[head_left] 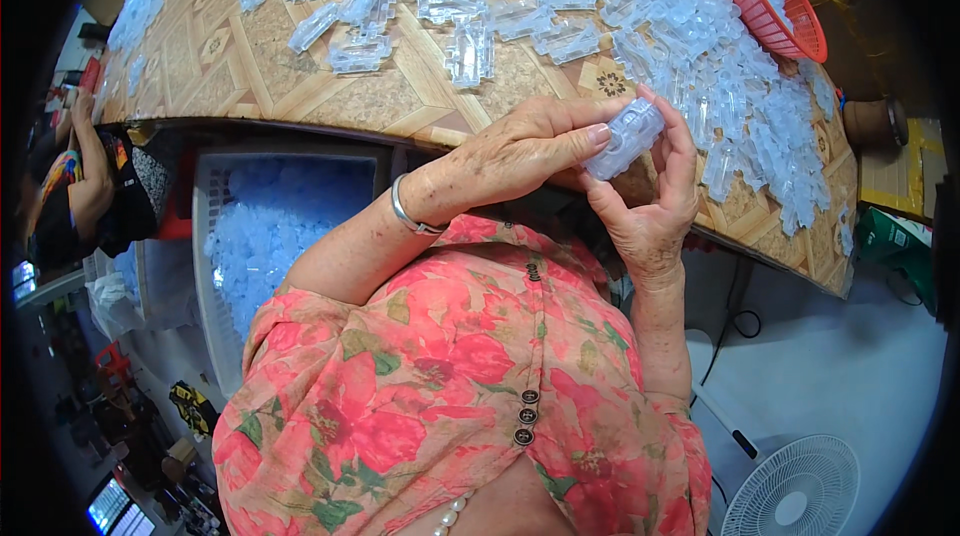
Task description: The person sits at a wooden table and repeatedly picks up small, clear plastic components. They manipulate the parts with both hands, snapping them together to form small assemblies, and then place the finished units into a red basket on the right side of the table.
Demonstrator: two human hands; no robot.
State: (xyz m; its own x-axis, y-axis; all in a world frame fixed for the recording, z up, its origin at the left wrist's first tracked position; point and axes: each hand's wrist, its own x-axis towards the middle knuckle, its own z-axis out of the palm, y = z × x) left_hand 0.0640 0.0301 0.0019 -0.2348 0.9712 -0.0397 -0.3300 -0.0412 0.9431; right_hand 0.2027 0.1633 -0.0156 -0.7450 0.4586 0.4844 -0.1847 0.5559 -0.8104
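Just off the table's near edge, a clear, bluish moulded plastic piece point(630, 139) is held up between my two hands. My left hand point(545, 141) pinches its left side, thumb lying across the front. Fingers of my right hand point(655, 201) close round its right side and lower end. The piece is tilted, with its upper end leaning right. Its far side is hidden. Many similar clear plastic pieces point(468, 48) are spread over the wood-patterned table point(270, 71), and a dense heap point(690, 56) of them lies beyond my right hand.
A red plastic basket point(785, 16) holding clear pieces stands at the far right. Below the table at left, a white crate point(210, 186) is full of bluish pieces point(275, 236). At far left is another person's arm point(92, 176). A white fan point(790, 496) stands lower right.
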